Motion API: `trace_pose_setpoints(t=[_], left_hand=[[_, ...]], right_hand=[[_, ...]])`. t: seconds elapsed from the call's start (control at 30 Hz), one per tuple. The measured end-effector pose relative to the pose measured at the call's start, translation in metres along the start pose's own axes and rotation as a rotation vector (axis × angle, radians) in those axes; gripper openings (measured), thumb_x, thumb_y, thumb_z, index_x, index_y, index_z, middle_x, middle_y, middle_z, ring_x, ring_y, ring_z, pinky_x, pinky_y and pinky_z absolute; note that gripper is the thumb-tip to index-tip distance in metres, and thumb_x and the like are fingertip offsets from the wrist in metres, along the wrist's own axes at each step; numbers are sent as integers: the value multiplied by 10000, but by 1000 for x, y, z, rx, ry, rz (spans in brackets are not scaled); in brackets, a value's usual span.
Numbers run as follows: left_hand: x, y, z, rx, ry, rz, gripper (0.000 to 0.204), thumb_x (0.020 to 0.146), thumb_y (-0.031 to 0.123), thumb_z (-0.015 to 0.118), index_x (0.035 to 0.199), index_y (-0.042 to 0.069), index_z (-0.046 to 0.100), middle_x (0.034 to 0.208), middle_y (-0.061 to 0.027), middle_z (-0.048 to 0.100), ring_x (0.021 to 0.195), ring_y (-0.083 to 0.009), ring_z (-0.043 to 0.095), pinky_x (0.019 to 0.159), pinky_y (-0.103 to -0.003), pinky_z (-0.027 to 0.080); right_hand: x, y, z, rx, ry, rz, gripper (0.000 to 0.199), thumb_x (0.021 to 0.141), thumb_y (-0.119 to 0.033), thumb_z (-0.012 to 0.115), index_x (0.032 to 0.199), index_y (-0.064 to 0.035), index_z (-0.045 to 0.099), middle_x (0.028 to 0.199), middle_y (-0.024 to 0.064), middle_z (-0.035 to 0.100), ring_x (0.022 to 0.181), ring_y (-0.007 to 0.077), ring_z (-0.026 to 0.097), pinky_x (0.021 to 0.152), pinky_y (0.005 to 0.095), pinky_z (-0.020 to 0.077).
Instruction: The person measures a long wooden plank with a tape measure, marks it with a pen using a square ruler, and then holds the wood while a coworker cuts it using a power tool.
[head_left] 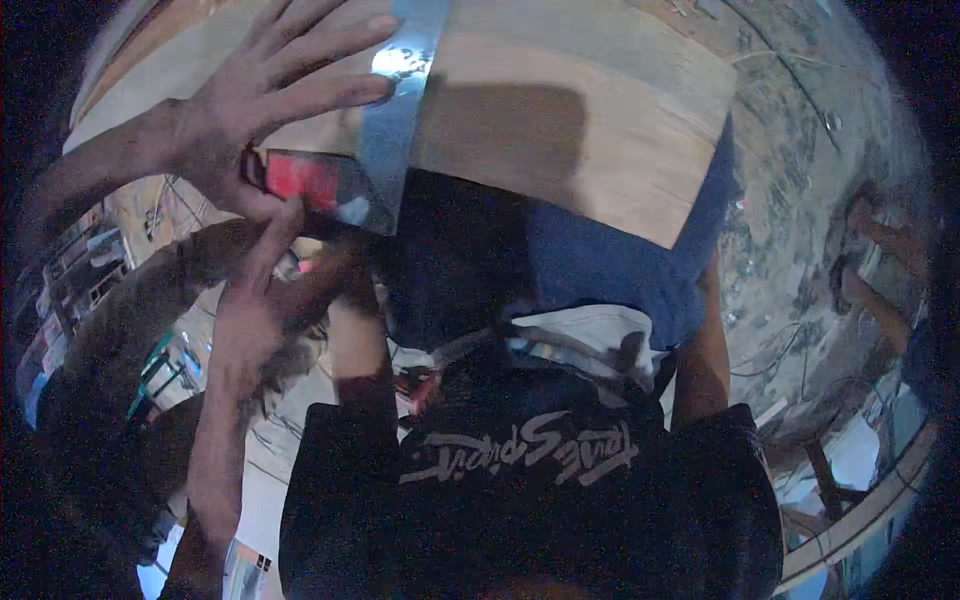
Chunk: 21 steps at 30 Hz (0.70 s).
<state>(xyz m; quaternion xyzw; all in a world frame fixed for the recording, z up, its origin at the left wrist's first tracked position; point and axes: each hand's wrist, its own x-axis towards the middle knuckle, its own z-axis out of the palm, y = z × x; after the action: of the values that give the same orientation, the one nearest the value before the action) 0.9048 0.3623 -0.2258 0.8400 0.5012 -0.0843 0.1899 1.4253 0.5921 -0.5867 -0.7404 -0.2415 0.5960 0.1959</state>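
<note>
My left forearm [362, 345] reaches up to the near left edge of a pale wooden board [620, 150]; its hand is lost in shadow behind another person's hand. My right forearm [703, 370] runs up beside my blue trouser leg [620, 260], its hand hidden there. The board lies over my legs. On the board's left is a wide shiny metal blade [400, 110] with a red-and-black handle [310, 180], square-like in shape. From the left, a co-worker's spread hand [260, 90] lies across board and blade. That person's other hand [260, 300] is just below the handle.
The co-worker's dark-clothed body [120, 350] fills the left side. At the right, another person's bare feet or limbs [880, 290] show at the rim. Cables and debris lie on the dusty floor [790, 200]. White cloth [590, 322] lies at my waist.
</note>
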Motion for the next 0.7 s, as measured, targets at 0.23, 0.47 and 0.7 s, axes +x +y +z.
trace_pose_setpoints(t=[0.23, 0.47, 0.7], left_hand=[[15, -36, -12, 14, 150, -7, 807, 759, 363, 713, 1432, 71, 375, 1507, -238, 312, 1372, -445, 318, 1151, -480, 225], [13, -27, 34, -247, 655, -363, 839, 751, 338, 710, 1451, 58, 342, 1516, -244, 284, 1369, -437, 319, 1136, -483, 242], [98, 101, 239, -798, 1581, -833, 871, 743, 313, 707, 1471, 45, 309, 1525, -249, 257, 1366, -428, 320, 1121, -486, 259]], right_hand=[[-5, -57, 1, -203, 213, -267, 414, 942, -355, 532, 1174, -16, 587, 1214, 140, 592, 1050, 277, 595, 900, 429, 462], [-275, -216, 148, -389, -239, -1238, 421, 940, -281, 572, 1262, -10, 561, 1286, 138, 575, 1213, 281, 515, 1029, 440, 374], [-337, -202, 218, -1045, -485, -1723, 525, 939, -324, 572, 1313, 34, 488, 1302, 197, 530, 1265, 348, 443, 1069, 460, 314]])
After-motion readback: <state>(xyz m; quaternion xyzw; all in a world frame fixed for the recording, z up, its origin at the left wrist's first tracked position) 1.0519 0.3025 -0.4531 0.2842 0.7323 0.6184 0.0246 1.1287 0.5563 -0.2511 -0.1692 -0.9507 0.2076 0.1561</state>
